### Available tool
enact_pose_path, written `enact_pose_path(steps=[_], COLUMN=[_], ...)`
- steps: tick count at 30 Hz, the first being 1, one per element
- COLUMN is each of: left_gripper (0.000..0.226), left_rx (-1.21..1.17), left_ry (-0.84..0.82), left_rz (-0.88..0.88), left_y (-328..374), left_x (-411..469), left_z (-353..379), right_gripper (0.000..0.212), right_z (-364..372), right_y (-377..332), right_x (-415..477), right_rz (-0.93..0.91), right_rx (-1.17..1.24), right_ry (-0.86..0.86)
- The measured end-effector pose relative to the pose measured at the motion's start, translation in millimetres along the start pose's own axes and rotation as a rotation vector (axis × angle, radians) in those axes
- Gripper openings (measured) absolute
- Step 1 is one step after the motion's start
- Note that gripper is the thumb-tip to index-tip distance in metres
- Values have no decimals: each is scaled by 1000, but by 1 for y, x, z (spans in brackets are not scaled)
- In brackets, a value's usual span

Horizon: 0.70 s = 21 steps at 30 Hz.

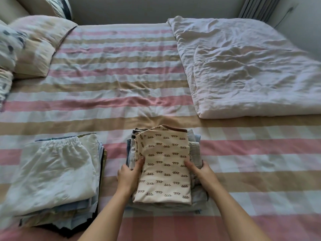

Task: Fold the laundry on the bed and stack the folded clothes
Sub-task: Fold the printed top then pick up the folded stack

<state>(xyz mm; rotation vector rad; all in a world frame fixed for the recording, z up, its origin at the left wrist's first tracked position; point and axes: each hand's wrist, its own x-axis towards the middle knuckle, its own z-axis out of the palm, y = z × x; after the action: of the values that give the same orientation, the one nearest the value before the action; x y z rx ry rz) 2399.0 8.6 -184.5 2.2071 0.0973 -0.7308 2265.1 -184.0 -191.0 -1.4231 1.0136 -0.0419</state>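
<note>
On the striped bed, left hand and right hand clasp the folded stack, fingers curled round its sides.

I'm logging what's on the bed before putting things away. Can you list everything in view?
cream garment: one, cream with brown squiggles, folded, on top of the middle stack
middle stack: one, blue, grey and white layers, near edge, centre
white garment: one, white, gathered waistband, on top of the left stack
left stack: one, pale blue, white and dark layers, near left
duvet: one, white, folded, far right
pillows: several, cream and blue-patterned white, far left
sheet: one, pink, beige and white stripes, covering the bed
curtain: one, grey, far right corner
left hand: one, grips the middle stack's left side
right hand: one, grips its right side
</note>
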Motion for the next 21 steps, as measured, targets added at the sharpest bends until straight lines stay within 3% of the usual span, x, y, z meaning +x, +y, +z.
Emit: enact_pose_path(steps=[3,7,10,14,18,21], left_gripper=[108,111,111,92,48,57], left_rx=[164,-66,-113,-217,-292,-285], left_ry=[95,-45,-158,-194,-255,-240], left_rz=[-91,-23,34,74,138,94], left_y=[-1,0,-1,-2,-14,-51], left_x=[-6,-1,2,-6,-35,-77], left_z=[6,1,-2,-3,-16,-19], right_gripper=[58,36,43,54,50,54], right_z=[-2,1,3,2,0,-1], right_y=[2,6,7,-1,4,34], right_x=[3,7,6,-5,-38,-80], right_rz=[-17,-17,-26,-56,-74,-31], right_rx=[6,40,32,-17,-109,-170], right_ry=[-66,-90,-103,-124,-88,-82])
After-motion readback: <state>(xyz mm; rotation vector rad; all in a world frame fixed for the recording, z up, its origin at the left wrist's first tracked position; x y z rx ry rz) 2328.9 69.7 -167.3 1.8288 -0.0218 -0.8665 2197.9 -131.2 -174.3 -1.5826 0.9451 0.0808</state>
